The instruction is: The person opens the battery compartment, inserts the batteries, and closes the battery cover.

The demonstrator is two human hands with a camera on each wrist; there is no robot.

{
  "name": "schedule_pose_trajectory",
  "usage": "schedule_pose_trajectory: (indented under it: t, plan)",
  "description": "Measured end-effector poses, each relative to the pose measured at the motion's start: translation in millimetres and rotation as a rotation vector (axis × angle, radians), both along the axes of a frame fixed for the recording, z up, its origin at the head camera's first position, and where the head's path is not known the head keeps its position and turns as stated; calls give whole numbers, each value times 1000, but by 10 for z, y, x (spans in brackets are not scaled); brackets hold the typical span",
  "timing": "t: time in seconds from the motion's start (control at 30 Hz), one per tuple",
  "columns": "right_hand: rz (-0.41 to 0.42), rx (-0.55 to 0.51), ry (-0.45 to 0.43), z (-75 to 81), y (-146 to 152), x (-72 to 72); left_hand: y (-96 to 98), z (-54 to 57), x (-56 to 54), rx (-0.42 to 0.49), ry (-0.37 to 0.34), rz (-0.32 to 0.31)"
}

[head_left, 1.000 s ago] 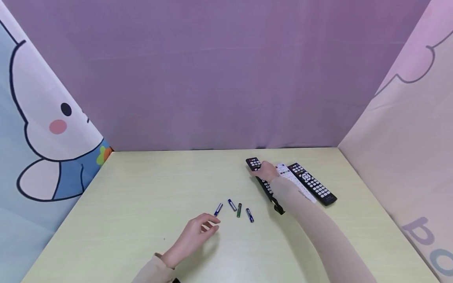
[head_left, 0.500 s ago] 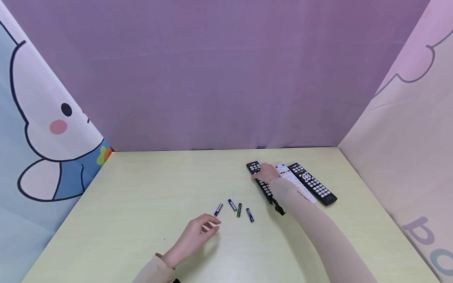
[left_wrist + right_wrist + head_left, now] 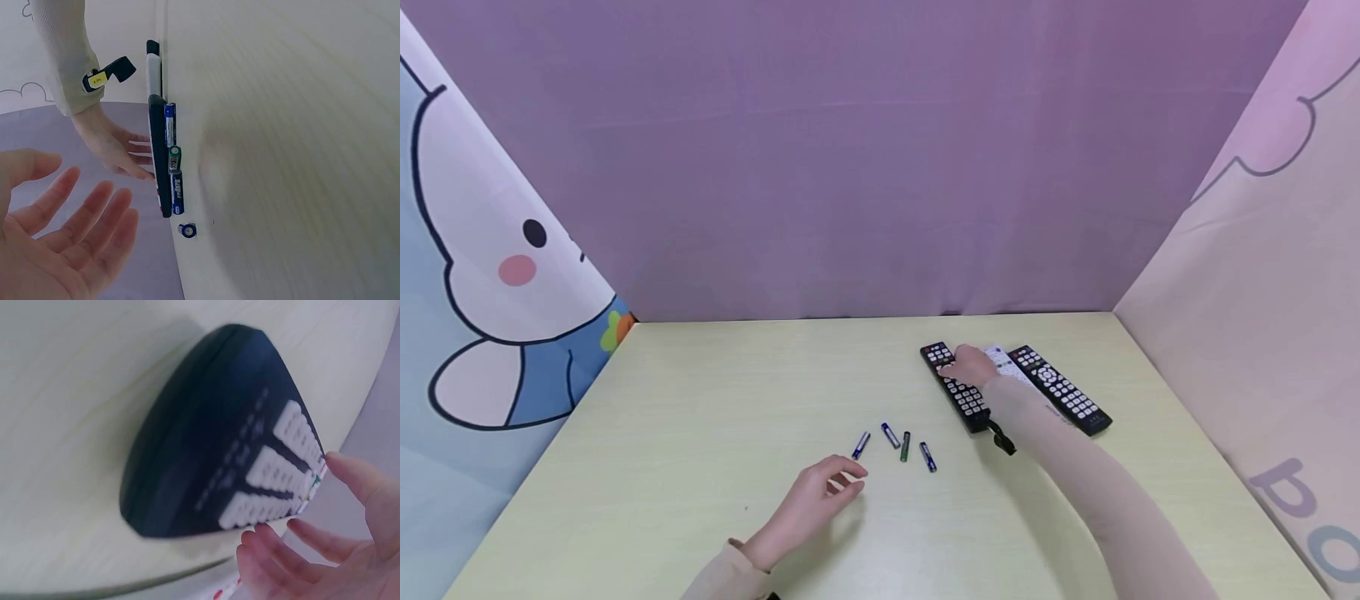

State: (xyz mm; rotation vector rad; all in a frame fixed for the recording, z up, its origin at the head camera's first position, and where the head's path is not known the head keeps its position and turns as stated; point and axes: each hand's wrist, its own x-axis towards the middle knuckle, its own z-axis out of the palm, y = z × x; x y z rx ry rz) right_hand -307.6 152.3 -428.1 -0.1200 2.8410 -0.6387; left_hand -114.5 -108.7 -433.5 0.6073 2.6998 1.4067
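My right hand [image 3: 972,367] is over the upper half of a black remote control [image 3: 966,400] lying on the table at the right. In the right wrist view, the thumb [image 3: 356,475] is by one long edge of this remote, the loosely bent fingers [image 3: 294,562] by the other. My left hand [image 3: 823,490] hovers near the front with fingers relaxed and nothing in them; its palm [image 3: 56,250] shows in the left wrist view. Just beyond its fingertips lie several small batteries: blue-and-white ones [image 3: 891,435] and a green one [image 3: 906,447].
A white remote [image 3: 1000,360], partly hidden by my right forearm, lies beside another black remote [image 3: 1060,390]. A black strap [image 3: 1002,438] shows beside the sleeve. A purple backdrop [image 3: 865,167] and printed side panels [image 3: 1247,317] border the pale table [image 3: 715,400].
The black remote has come down and its lower end has swung slightly right, beside the white one. My right hand has shifted a little right across it. The left hand stays in place.
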Motion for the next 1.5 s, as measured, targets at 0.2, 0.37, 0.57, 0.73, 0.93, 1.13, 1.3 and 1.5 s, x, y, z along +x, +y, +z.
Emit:
schedule_pose_trajectory:
  t: [0.2,0.37,0.57,0.73,0.93,1.13,1.3,1.5]
  plan:
    - [37,3,20,147,96,41,-6,9,0,5,-5,-7]
    - [45,-4,37,224,217,62,-7,8,0,1,-24,-9]
    - [39,-19,61,240,375,106,-15,-5,-1,3,-33,-26]
    - [51,8,112,219,477,168,-22,-16,1,4,-34,-28]
    - [72,16,152,199,552,244,-32,-22,-1,-3,-43,-23]
    - [54,34,139,192,633,324,-41,-32,-8,-7,-39,-21]
    - [35,40,119,161,705,352,-57,-54,-14,-12,-35,-18]
    - [-8,54,59,87,790,341,-78,-65,-22,-19,-39,-9]
